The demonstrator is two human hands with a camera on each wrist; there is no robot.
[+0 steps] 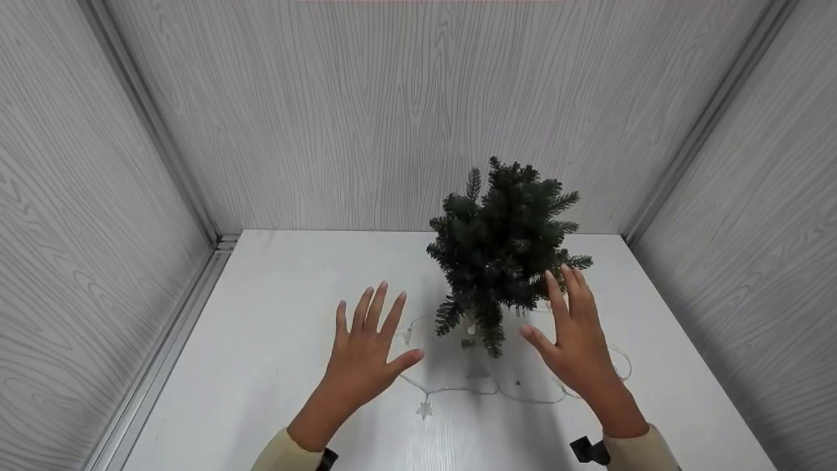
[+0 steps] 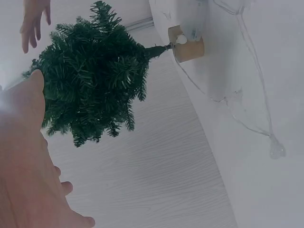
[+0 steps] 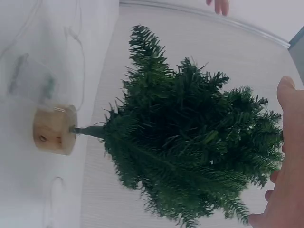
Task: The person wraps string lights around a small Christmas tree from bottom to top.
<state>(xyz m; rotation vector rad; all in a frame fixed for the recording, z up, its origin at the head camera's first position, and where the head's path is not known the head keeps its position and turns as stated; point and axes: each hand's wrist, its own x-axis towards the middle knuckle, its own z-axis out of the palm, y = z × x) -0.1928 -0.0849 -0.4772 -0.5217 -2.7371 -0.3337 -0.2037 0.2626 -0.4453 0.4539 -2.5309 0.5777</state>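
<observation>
A small artificial Christmas tree (image 1: 507, 242) with dark green needles stands upright on the white table. Its round wooden base (image 3: 53, 132) shows in both wrist views but is mostly hidden by branches from the head. To the left of the tree, my left hand (image 1: 367, 356) hovers with fingers spread, holding nothing. My right hand (image 1: 579, 347) is at the tree's right side, fingers straight, their tips overlapping the lower right branches in the head view. Around the base runs a clear string of lights (image 1: 458, 389) with a star-shaped light (image 1: 424, 409) at the front.
A clear box-like piece (image 3: 35, 83) lies close to the wooden base. Loops of the light wire (image 1: 624, 363) spread out on the right. Grey wood-grain panels (image 1: 327, 118) enclose the table (image 1: 261, 314) at the back and both sides.
</observation>
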